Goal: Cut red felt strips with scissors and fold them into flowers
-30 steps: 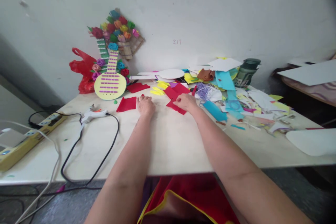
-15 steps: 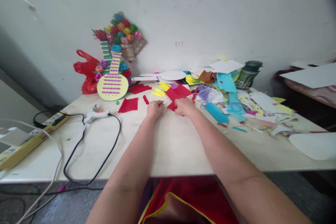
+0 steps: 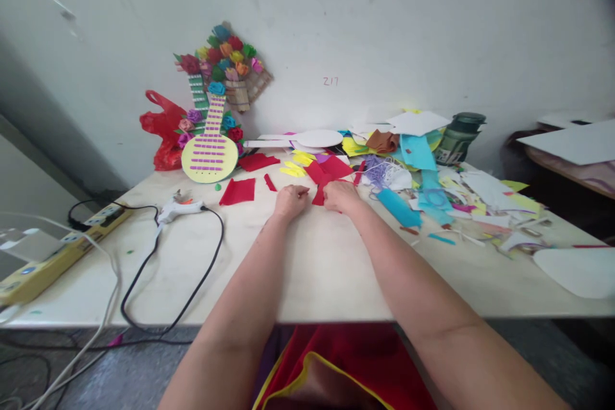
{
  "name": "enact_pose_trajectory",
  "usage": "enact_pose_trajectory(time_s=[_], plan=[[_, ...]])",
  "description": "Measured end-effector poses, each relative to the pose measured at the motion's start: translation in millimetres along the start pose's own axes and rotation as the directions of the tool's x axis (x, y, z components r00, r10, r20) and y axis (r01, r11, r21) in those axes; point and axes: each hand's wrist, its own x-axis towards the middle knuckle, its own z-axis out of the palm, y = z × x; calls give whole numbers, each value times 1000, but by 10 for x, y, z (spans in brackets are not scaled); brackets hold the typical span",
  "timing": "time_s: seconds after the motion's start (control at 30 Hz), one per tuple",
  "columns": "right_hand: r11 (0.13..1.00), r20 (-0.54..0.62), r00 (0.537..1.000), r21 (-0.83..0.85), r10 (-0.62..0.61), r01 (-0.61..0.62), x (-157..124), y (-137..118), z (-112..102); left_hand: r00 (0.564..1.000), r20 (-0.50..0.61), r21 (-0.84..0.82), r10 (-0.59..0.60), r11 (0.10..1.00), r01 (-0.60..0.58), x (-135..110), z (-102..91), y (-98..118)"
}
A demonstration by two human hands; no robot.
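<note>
I have my right hand [image 3: 341,197] at the near end of the overlapping red sheets [image 3: 329,168] on the bench [image 3: 331,269], my left hand [image 3: 291,202] just beside it, near a red strip [image 3: 270,182]. Both sets of fingers are bent; from out here I cannot tell whether they hold anything

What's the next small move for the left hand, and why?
Probably ease the left hand right to steady the near red piece: the right hand is at that piece, while the left sits just beside it, a small gap between. Whether the left holds anything is unclear.
</note>
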Motion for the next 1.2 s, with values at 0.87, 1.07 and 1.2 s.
enact_pose_trajectory(time_s=[0.87, 1.07, 1.2], plan=[[222, -226, 902, 963, 368, 151, 160, -4, 146, 946, 37, 206, -322, 929, 308, -14, -112, -309], [-250, -81, 972, 958, 222, 138, 180, -42, 208, 919, -258, 83, -298, 941, 328, -3, -197, -262], [-299, -53, 993, 951, 103, 81, 143, -83, 210, 932, -193, -486, -308, 855, 181, -11, -289, -117]])
